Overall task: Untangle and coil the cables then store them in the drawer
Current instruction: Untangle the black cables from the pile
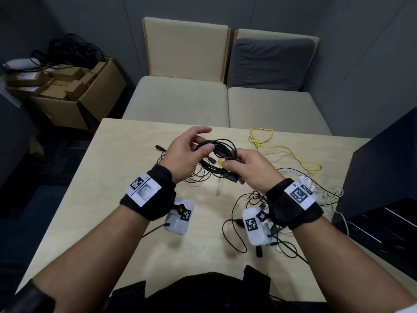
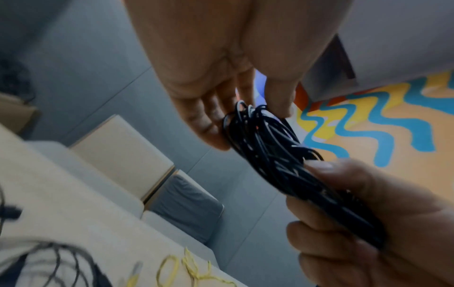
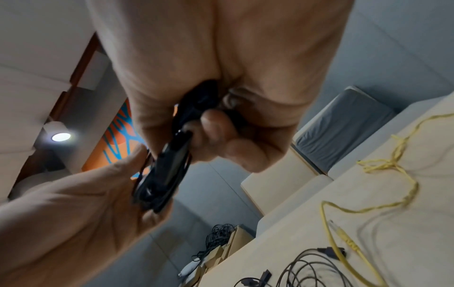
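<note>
Above the middle of the table (image 1: 126,168) both hands hold a coil of thin black cable (image 1: 223,150) (image 2: 270,151) (image 3: 167,174). My left hand (image 1: 203,141) (image 2: 245,108) pinches the coil's far end between thumb and outstretched fingers. At the near end, my right hand (image 1: 234,164) (image 3: 203,126) grips the strands together with a black connector (image 1: 232,177). A yellow cable (image 1: 282,146) (image 3: 398,174) lies loose on the table behind the right hand. More loose black cable (image 1: 198,177) lies under the hands.
A tangle of black and white cables (image 1: 259,199) lies at the table's right side, beside a dark cabinet (image 1: 383,177). Two beige chairs (image 1: 180,98) stand behind the table. A cardboard box (image 1: 74,96) of small boxes and cables sits on the floor at left.
</note>
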`<state>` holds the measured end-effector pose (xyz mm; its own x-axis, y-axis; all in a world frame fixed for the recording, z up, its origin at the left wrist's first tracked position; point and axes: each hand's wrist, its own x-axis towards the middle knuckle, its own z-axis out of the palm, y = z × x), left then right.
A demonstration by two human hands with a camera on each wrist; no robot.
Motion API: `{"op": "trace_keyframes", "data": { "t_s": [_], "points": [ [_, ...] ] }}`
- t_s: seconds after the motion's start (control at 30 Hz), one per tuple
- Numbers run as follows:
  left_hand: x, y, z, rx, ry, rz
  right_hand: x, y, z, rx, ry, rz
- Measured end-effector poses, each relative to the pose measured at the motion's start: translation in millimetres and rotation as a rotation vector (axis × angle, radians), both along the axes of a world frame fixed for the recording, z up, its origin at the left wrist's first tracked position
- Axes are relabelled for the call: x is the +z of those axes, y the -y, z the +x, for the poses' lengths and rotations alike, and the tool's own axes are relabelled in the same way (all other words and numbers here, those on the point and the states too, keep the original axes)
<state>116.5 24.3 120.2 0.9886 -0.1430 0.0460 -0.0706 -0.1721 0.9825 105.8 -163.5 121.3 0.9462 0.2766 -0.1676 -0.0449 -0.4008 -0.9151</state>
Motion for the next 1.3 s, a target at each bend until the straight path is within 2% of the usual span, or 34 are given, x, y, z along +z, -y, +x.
{"op": "trace_keyframes", "data": {
  "t_s": [0.07, 0.2, 0.47, 0.6, 0.73, 0.83, 0.93, 1.07, 1.13, 1.3],
  "points": [
    [8, 3, 0, -0.060, -0.010, 0.008, 3, 1, 0, 0.052, 0.003, -0.004],
    [9, -1, 1, -0.024, -0.062, -0.111, 7, 7, -3, 0.105, 0.008, 0.073],
    [-2, -7, -1, 0.016, -0.180, -0.336, 5, 28, -1, 0.050, 0.014, 0.218],
    [0, -6, -3, 0.031, -0.234, -0.465, 5, 33, 0, 0.027, 0.078, 0.244],
    [4, -4, -2, 0.063, -0.265, -0.609, 0, 36, 2, -0.004, 0.045, 0.304],
    [4, -1, -3, 0.031, -0.300, -0.570, -3, 36, 1, -0.018, 0.039, 0.316],
    [1, 0, -5, -0.089, -0.373, -0.417, -4, 34, 1, -0.060, 0.035, 0.396],
    [-2, 2, -7, -0.201, -0.374, -0.200, -5, 35, 5, -0.082, 0.085, 0.355],
    [-4, 3, -6, -0.154, -0.351, -0.226, -6, 37, 5, -0.091, 0.081, 0.364],
    [-6, 9, -6, -0.008, -0.328, -0.487, -13, 33, 5, -0.109, 0.124, 0.355]
  ]
}}
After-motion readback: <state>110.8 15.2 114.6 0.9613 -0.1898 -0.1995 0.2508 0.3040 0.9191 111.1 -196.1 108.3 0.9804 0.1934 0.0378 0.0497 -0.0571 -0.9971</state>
